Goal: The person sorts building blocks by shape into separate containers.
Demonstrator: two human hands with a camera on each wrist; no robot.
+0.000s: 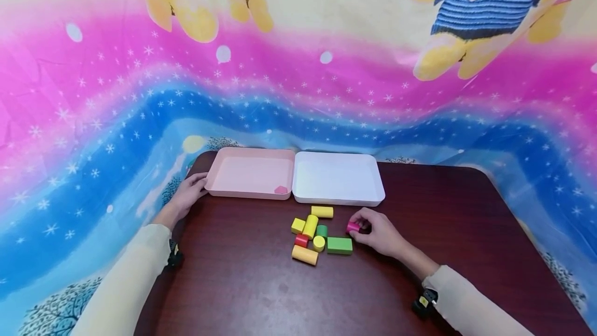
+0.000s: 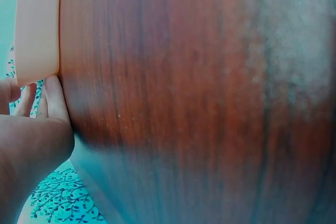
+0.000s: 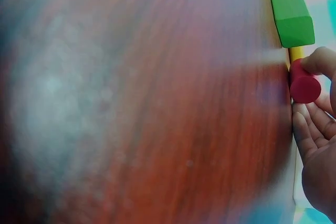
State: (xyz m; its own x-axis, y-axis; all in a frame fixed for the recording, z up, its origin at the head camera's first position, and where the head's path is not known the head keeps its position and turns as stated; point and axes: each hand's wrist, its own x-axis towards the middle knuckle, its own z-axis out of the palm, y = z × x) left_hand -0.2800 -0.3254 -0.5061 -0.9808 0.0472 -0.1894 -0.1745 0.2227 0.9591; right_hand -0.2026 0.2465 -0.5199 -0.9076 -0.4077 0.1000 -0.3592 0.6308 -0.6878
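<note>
- Just in front of the white tray, on the dark wooden worktop, the right hand pinches a small pink cylinder between thumb and curled fingers; the cylinder lies down at the worktop's surface.
- From the right wrist view the same pink cylinder shows its round end, with the thumb above it and the fingers curled below.
- Left of the white tray, touching it edge to edge, sits the pink tray; a small pink piece lies in its near corner, the one closest to the white tray.
- At the pink tray's far-left edge, away from the white tray, the left hand rests with relaxed fingers against the tray's outer wall, gripping nothing; the left wrist view shows fingertips against the pink tray's rim.
- In front of the white tray, left of the pink cylinder, a cluster of blocks lies close together: a yellow block nearest the tray, a yellow cube, an upright-tilted yellow cylinder, a green cylinder, a red cylinder, a short yellow cylinder, a long yellow cylinder farthest from the tray, and a green block just beside the right hand.
- Behind the white tray hangs a bright cloth printed with bears, stars and pink and blue bands.
</note>
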